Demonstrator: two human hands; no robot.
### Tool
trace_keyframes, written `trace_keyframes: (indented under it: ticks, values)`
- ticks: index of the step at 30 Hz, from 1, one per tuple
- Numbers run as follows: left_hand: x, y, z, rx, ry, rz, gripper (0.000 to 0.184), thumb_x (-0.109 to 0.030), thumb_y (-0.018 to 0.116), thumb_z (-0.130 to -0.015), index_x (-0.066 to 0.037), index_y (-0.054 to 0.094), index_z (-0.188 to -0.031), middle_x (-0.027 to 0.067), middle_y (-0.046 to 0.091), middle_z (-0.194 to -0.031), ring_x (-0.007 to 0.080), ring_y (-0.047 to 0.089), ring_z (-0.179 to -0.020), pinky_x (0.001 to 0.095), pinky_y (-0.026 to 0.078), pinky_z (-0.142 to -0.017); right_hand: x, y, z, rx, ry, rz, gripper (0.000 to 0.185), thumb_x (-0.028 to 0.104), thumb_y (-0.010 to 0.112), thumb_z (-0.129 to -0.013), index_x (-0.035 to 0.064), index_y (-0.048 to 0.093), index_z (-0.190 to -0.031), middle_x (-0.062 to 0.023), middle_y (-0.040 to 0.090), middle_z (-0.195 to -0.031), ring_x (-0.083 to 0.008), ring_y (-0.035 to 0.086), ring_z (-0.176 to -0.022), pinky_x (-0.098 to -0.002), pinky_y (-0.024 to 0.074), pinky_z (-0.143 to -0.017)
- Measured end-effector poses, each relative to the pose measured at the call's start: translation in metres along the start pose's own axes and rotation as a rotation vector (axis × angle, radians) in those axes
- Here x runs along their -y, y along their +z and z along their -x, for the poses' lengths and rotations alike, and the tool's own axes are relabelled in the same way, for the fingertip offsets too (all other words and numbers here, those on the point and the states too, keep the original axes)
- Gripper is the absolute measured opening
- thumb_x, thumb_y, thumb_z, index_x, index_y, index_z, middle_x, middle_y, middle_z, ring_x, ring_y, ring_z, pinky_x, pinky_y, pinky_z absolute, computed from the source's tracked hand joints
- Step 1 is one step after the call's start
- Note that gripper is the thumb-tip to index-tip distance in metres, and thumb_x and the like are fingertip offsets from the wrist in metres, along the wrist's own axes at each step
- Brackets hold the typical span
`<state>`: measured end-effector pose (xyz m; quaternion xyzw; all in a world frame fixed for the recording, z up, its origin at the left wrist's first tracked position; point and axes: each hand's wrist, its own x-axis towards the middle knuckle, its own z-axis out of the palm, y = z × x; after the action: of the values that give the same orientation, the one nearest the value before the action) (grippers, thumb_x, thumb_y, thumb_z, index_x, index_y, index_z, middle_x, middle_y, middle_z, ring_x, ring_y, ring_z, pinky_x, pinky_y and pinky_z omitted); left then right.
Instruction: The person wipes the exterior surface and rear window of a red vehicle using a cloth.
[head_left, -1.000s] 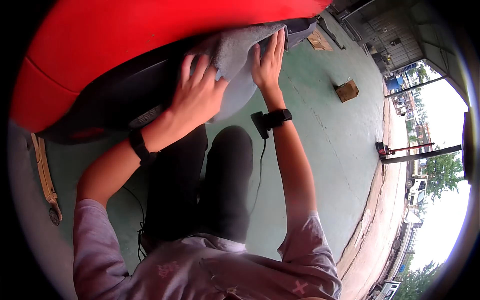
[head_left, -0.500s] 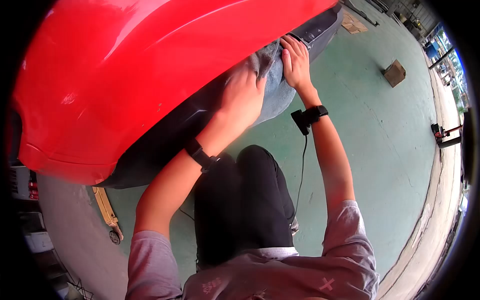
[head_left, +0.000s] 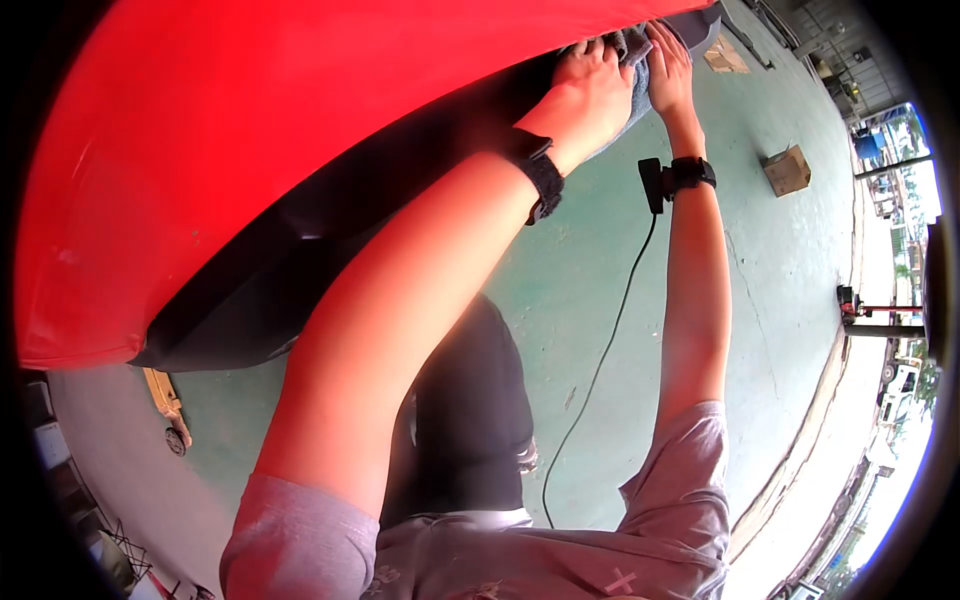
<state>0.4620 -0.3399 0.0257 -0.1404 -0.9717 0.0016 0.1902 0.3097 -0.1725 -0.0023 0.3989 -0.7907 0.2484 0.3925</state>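
Note:
A grey-blue cloth (head_left: 641,92) lies bunched against the far end of the black lower trim (head_left: 300,215), below the red painted car panel (head_left: 290,110). My left hand (head_left: 595,95) presses on the cloth from the near side, its fingers curled into the folds. On the far side, my right hand (head_left: 672,72) grips the cloth's edge, fingers together and the thumb towards the left hand. Part of the cloth is hidden beneath both hands. Each wrist wears a black strap, and a small black device (head_left: 651,186) with a cable sits at the right one.
Green painted floor (head_left: 600,300) spreads below and right of the car. A cardboard box (head_left: 787,171) stands on it, with flattened cardboard (head_left: 726,55) farther off. A yellow wheeled tool (head_left: 166,405) lies at lower left. The cable (head_left: 590,410) hangs beside my knee.
Both hands have moved with the cloth farther along the trim, up and to the right in view. My left arm is stretched out more, and the view has shifted.

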Motion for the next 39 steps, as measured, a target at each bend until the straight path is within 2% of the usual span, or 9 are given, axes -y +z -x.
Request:
trace_keyframes:
  ticks: [2, 9, 14, 20, 25, 29, 32, 34, 39]
  values:
    - [-0.007, 0.008, -0.013, -0.023, -0.065, 0.058, 0.055, -0.027, 0.027, -0.108, 0.013, 0.05, -0.138, 0.0268, 0.049, -0.147, 0.0376, 0.041, -0.143, 0.0484, 0.023, -0.122, -0.015, 0.002, 0.001, 0.02, 0.026, 0.059, 0.041, 0.025, 0.041, -0.104, 0.005, 0.062, -0.133, -0.0154, 0.06, -0.139, -0.0332, 0.053, -0.132, -0.0438, 0.0387, -0.112]
    - [-0.018, 0.032, -0.047, -0.027, -0.068, 0.066, 0.051, -0.028, 0.031, -0.107, 0.006, 0.056, -0.136, 0.0194, 0.054, -0.145, 0.0358, 0.045, -0.138, 0.0501, 0.027, -0.118, -0.096, 0.006, 0.01, 0.251, 0.06, 0.291, 0.05, 0.03, 0.031, -0.106, 0.0038, 0.053, -0.143, -0.0169, 0.049, -0.151, -0.0319, 0.042, -0.143, -0.0424, 0.0331, -0.117]
    - [-0.03, 0.033, -0.051, -0.065, -0.139, 0.068, 0.042, -0.028, 0.038, -0.106, -0.007, 0.061, -0.135, 0.0099, 0.058, -0.14, 0.0298, 0.045, -0.137, 0.0477, 0.029, -0.115, -0.101, 0.008, 0.02, 0.226, 0.219, 0.149, 0.049, 0.027, 0.03, -0.108, -0.0015, 0.05, -0.143, -0.0194, 0.044, -0.154, -0.0333, 0.035, -0.147, -0.0417, 0.029, -0.12]
    - [-0.037, 0.034, -0.05, 0.02, -0.116, 0.013, 0.041, -0.032, 0.045, -0.105, -0.015, 0.06, -0.138, 0.0078, 0.05, -0.151, 0.029, 0.039, -0.143, 0.0505, 0.022, -0.119, -0.07, 0.0, 0.034, 0.065, 0.435, 0.017, 0.047, 0.026, 0.034, -0.108, -0.0024, 0.051, -0.142, -0.0187, 0.048, -0.151, -0.0331, 0.041, -0.143, -0.0396, 0.0319, -0.118]
    - [-0.01, 0.007, -0.017, 0.052, -0.104, 0.004, 0.037, -0.028, 0.056, -0.097, -0.013, 0.062, -0.131, 0.0105, 0.053, -0.145, 0.031, 0.04, -0.142, 0.0492, 0.024, -0.119, -0.025, -0.005, 0.011, 0.118, 0.351, 0.085, 0.045, 0.026, 0.041, -0.107, -0.005, 0.057, -0.137, -0.0251, 0.052, -0.146, -0.0395, 0.045, -0.138, -0.0444, 0.036, -0.115]
    - [0.01, -0.023, 0.029, 0.006, -0.168, -0.154, 0.046, -0.025, 0.056, -0.095, -0.007, 0.056, -0.138, 0.0164, 0.053, -0.144, 0.0371, 0.04, -0.142, 0.0568, 0.019, -0.122, 0.021, -0.002, -0.012, 0.158, 0.22, 0.064, 0.044, 0.022, 0.038, -0.107, -0.0079, 0.056, -0.135, -0.0252, 0.053, -0.144, -0.043, 0.044, -0.138, -0.0484, 0.0347, -0.115]
    - [0.004, -0.041, 0.054, 0.011, -0.14, -0.269, 0.044, -0.026, 0.059, -0.093, -0.005, 0.06, -0.132, 0.0164, 0.058, -0.132, 0.0353, 0.05, -0.128, 0.0539, 0.027, -0.116, 0.035, -0.002, -0.019, 0.199, 0.077, 0.041, 0.044, 0.018, 0.036, -0.106, -0.0091, 0.055, -0.135, -0.0256, 0.054, -0.142, -0.0453, 0.046, -0.136, -0.0515, 0.0325, -0.115]
    - [0.003, -0.078, 0.079, 0.187, -0.16, -0.345, 0.039, -0.025, 0.06, -0.092, -0.004, 0.065, -0.124, 0.0147, 0.062, -0.121, 0.0322, 0.054, -0.118, 0.0505, 0.032, -0.109, 0.078, -0.005, -0.029, 0.228, -0.007, -0.017, 0.044, 0.017, 0.037, -0.106, -0.011, 0.054, -0.134, -0.0273, 0.055, -0.141, -0.0457, 0.046, -0.135, -0.0513, 0.0335, -0.114]
    - [0.052, -0.117, 0.122, 0.173, -0.086, -0.411, 0.03, -0.022, 0.059, -0.092, 0.001, 0.07, -0.11, 0.0145, 0.064, -0.114, 0.0285, 0.055, -0.119, 0.0405, 0.035, -0.112, 0.175, -0.007, -0.056, 0.277, -0.165, -0.242, 0.042, 0.015, 0.043, -0.102, -0.0128, 0.055, -0.13, -0.0282, 0.057, -0.136, -0.047, 0.05, -0.131, -0.0538, 0.0367, -0.111]
